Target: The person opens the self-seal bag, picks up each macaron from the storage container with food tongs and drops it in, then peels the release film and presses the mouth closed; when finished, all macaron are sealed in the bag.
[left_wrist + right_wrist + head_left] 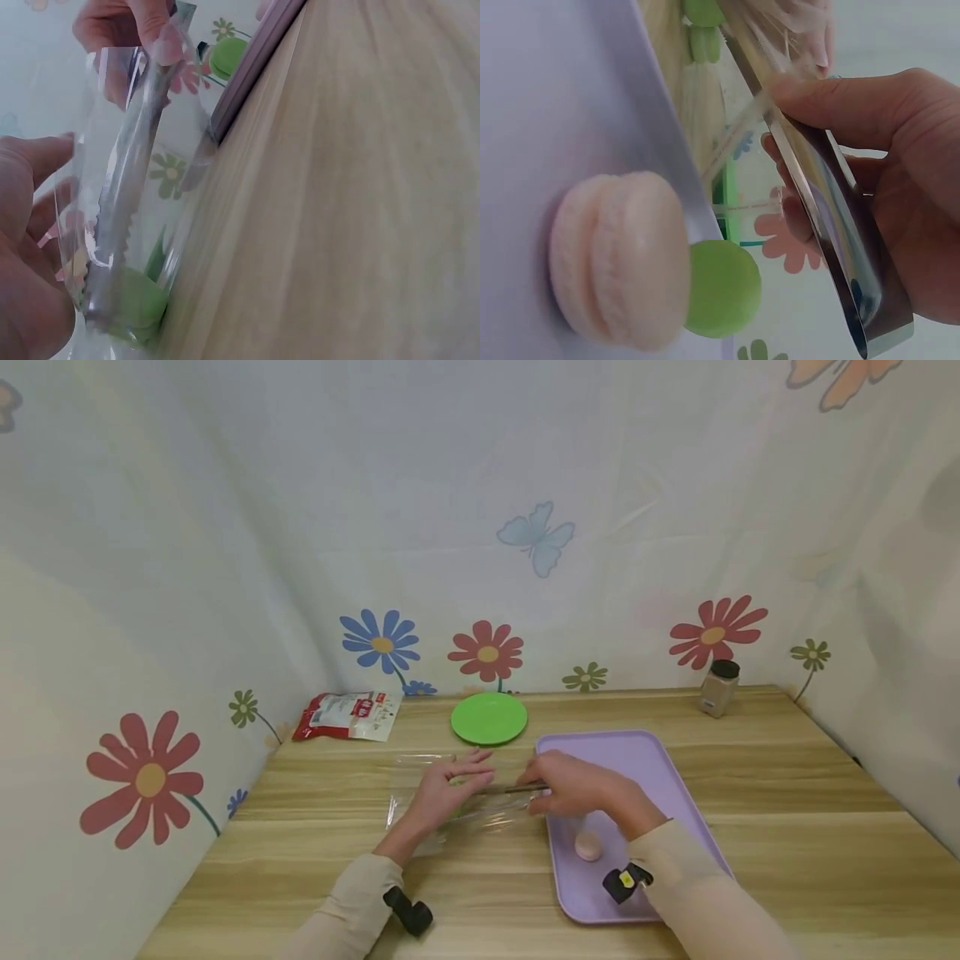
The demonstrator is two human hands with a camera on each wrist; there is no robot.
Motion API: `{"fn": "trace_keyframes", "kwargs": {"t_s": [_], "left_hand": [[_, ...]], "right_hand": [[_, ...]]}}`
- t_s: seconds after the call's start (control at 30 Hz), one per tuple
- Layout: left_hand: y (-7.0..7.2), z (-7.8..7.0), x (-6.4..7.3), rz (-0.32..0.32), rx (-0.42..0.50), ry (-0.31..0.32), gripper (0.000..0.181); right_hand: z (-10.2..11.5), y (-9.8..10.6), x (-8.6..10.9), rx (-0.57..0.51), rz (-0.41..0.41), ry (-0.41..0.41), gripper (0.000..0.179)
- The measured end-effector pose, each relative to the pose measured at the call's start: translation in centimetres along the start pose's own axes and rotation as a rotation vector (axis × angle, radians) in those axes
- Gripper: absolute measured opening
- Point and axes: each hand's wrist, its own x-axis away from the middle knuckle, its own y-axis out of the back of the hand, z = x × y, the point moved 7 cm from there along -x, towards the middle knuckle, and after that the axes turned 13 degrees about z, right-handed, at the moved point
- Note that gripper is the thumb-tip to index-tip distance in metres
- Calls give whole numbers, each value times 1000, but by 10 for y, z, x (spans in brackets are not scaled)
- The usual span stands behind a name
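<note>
My right hand [573, 781] grips metal tongs [810, 172], whose serrated arms reach inside a clear plastic bag [180, 105]. A green macaron [139, 304] shows through the bag by the tong tips; whether the tips still squeeze it I cannot tell. My left hand [446, 789] holds the side of the bag, its fingers partly behind the film in the left wrist view. A pale pink macaron [588, 845] sits on the lilac tray [600, 893] below the right wrist. Another green macaron [724, 289] stands behind it in the right wrist view.
A green plate [489, 718] lies beyond the hands. At the back left is a red and white packet [348, 716]; a jar with a black lid [720, 687] stands at the back right. A flowered curtain [450, 527] borders the wooden table [795, 827].
</note>
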Motion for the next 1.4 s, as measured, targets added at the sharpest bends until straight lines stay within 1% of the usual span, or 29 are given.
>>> {"fn": "trace_keyframes", "kwargs": {"t_s": [0.2, 0.3, 0.4, 0.5, 0.63, 0.7, 0.77, 0.87, 0.97, 1.03, 1.13, 1.27, 1.33, 1.4], "left_hand": [[3, -2, -1, 10, 21, 16, 26], [5, -1, -2, 10, 1, 25, 25], [6, 0, -3, 8, -12, 28, 23], [6, 0, -2, 5, -5, 27, 23], [5, 1, -1, 15, 6, 35, 28], [5, 2, 0, 25, 4, 47, 30], [6, 2, 0, 33, -1, 62, 29], [9, 2, 1, 41, -25, 74, 27], [13, -1, 1, 50, -57, 56, 27], [14, -5, 2, 64, -75, 31, 25], [11, -11, 1, 114, -111, -4, 23], [5, -19, 1, 184, -174, -50, 20], [3, -21, 1, 197, -174, -66, 19], [3, -19, 1, 196, -157, -56, 19]], "right_hand": [[-6, 12, 13, -17, -28, -10, 25], [-11, 16, 20, -44, -28, -34, 31], [-13, 18, 24, -64, -26, -44, 33], [-11, 17, 22, -57, -30, -21, 30], [-3, 14, 16, 6, -40, 47, 23], [0, 11, 12, 44, -44, 58, 22], [2, 9, 9, 66, -47, 55, 22], [4, 5, 5, 87, -46, 15, 24], [6, 2, 1, 109, -47, -27, 25], [8, 0, -1, 136, -50, -47, 24], [12, -2, -5, 179, -57, -59, 24], [16, -4, -8, 198, -56, -68, 27], [16, -4, -8, 199, -50, -77, 27], [16, -5, -8, 189, -46, -79, 26]]}}
